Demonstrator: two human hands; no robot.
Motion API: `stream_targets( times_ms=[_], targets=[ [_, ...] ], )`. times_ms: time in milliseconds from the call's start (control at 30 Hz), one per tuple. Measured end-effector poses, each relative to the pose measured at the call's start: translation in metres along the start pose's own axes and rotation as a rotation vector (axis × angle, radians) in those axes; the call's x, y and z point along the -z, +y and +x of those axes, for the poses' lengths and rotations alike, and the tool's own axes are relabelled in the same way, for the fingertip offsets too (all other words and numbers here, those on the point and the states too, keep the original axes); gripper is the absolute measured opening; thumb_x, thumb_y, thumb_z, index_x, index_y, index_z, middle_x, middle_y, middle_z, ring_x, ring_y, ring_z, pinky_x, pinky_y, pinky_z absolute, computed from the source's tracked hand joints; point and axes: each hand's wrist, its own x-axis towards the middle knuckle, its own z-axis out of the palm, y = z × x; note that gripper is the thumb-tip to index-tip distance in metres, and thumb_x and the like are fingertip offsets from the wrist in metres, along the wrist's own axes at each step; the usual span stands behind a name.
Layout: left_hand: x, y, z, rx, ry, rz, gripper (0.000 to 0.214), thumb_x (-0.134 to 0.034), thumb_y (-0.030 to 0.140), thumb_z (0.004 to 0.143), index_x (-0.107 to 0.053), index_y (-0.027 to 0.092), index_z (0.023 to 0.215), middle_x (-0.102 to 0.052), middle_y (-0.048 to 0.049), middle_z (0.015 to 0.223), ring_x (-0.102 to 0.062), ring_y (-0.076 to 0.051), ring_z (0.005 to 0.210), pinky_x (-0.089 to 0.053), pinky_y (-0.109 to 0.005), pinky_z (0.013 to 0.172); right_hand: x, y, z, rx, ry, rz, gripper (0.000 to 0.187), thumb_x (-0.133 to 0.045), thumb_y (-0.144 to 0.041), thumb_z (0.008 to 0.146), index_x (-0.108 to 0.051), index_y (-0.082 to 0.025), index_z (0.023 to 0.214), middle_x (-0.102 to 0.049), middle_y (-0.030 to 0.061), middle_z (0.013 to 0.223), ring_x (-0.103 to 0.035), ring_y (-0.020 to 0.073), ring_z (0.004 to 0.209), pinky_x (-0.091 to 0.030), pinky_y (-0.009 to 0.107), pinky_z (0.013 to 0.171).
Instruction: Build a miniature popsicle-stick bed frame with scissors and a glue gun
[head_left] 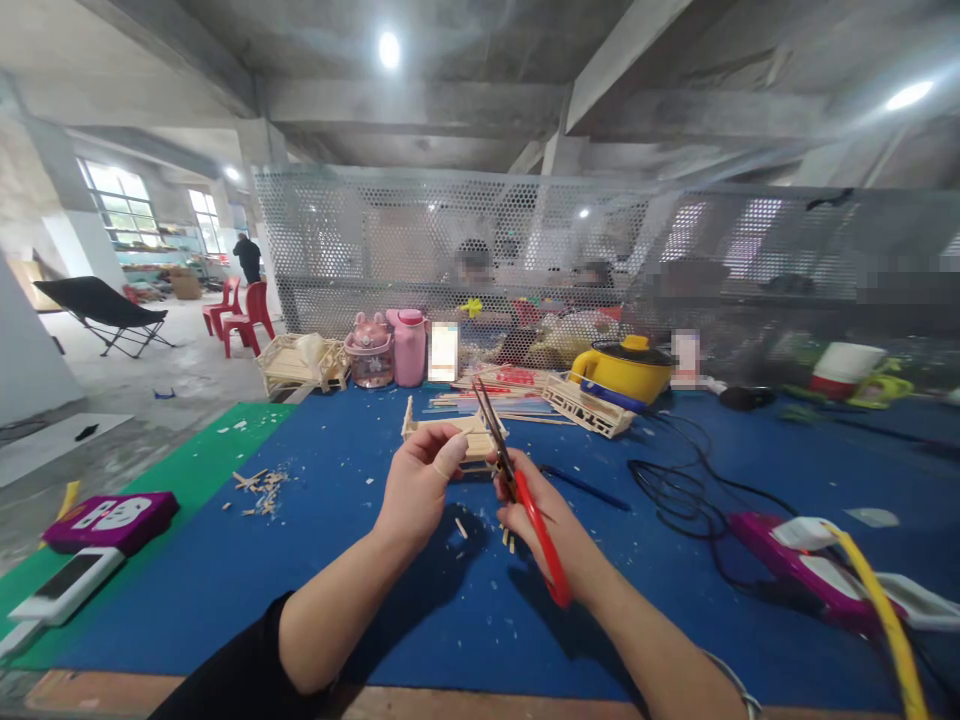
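Red-handled scissors (pixel 541 530) are in my right hand (pixel 551 510), with their blades pointing up and away from me. My left hand (pixel 420 480) is closed in a pinch beside the blades; whatever lies between its fingertips is hidden or too small to name. A pale covering shows on the left thumb. Just beyond both hands stands a small frame of thin wooden sticks (pixel 480 462), partly hidden by the fingers and blades. Short cut stick pieces (pixel 508 540) lie on the blue table top (pixel 315 590) below the hands.
Loose wooden sticks (pixel 495 400) lie behind the frame. Other stick models (pixel 589 405) stand near a yellow pot (pixel 630 372) and a pink flask (pixel 409 348). Scraps (pixel 261 490) lie left. Power strips (pixel 112 520) sit at both sides, with black cables (pixel 675 480) right. A perforated screen (pixel 420 250) stands behind.
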Motion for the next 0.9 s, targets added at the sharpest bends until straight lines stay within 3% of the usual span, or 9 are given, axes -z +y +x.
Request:
stream_targets(
  times_ms=[100,267,400,533,700,900],
  targets=[
    [-0.002,0.002,-0.003,-0.028,-0.011,0.023,0.027,-0.069,0.04,0.069,-0.058,0.016,0.073,-0.055,0.0042,0.066,-0.048,-0.006,0.055,-0.044,-0.019,0.055,-0.002,-0.001,-0.005,0.06,-0.065,-0.032,0.035,-0.057,-0.03,0.078,-0.053,-0.024,0.113,-0.052,-0.0014,0.08,-0.045,0.0136,0.07,-0.038,0.026,0.065],
    [-0.006,0.003,-0.007,-0.022,-0.028,0.009,0.027,-0.071,0.037,0.067,-0.056,0.015,0.073,-0.059,0.0033,0.066,-0.055,-0.008,0.06,-0.047,-0.019,0.056,-0.004,-0.003,-0.009,0.138,-0.126,0.036,0.045,-0.051,-0.052,0.082,-0.053,-0.024,0.117,-0.048,-0.0012,0.074,-0.04,0.0123,0.06,-0.038,0.026,0.06],
    [-0.007,0.003,-0.006,0.006,-0.076,-0.013,0.026,-0.071,0.035,0.067,-0.056,0.015,0.072,-0.062,0.0023,0.067,-0.059,-0.009,0.061,-0.052,-0.024,0.062,-0.005,0.001,-0.01,0.111,-0.117,0.07,0.047,-0.049,-0.054,0.082,-0.054,-0.024,0.117,-0.045,-0.002,0.068,-0.036,0.0114,0.054,-0.036,0.026,0.056],
    [-0.005,-0.002,-0.006,-0.049,-0.095,0.053,0.021,-0.069,0.032,0.071,-0.057,0.015,0.074,-0.062,0.0019,0.067,-0.061,-0.01,0.061,-0.053,-0.024,0.062,-0.005,0.006,-0.01,0.094,-0.097,0.051,0.048,-0.048,-0.053,0.083,-0.053,-0.023,0.12,-0.045,-0.0022,0.067,-0.035,0.0106,0.052,-0.037,0.025,0.055],
    [-0.007,-0.004,-0.008,-0.09,-0.013,0.033,0.02,-0.069,0.03,0.071,-0.056,0.015,0.075,-0.062,0.0023,0.068,-0.062,-0.01,0.06,-0.054,-0.023,0.06,-0.005,0.011,-0.011,0.155,-0.127,0.011,0.05,-0.043,-0.055,0.085,-0.048,-0.023,0.124,-0.047,0.0007,0.075,-0.041,0.0125,0.06,-0.04,0.025,0.058],
    [-0.009,-0.002,-0.011,-0.109,-0.013,0.04,0.019,-0.069,0.028,0.071,-0.057,0.014,0.073,-0.064,0.0014,0.067,-0.062,-0.009,0.06,-0.054,-0.022,0.061,-0.005,0.018,-0.011,0.231,-0.17,-0.023,0.052,-0.038,-0.055,0.087,-0.044,-0.023,0.127,-0.051,0.0057,0.092,-0.045,0.0164,0.077,-0.043,0.027,0.066]
  ],
)
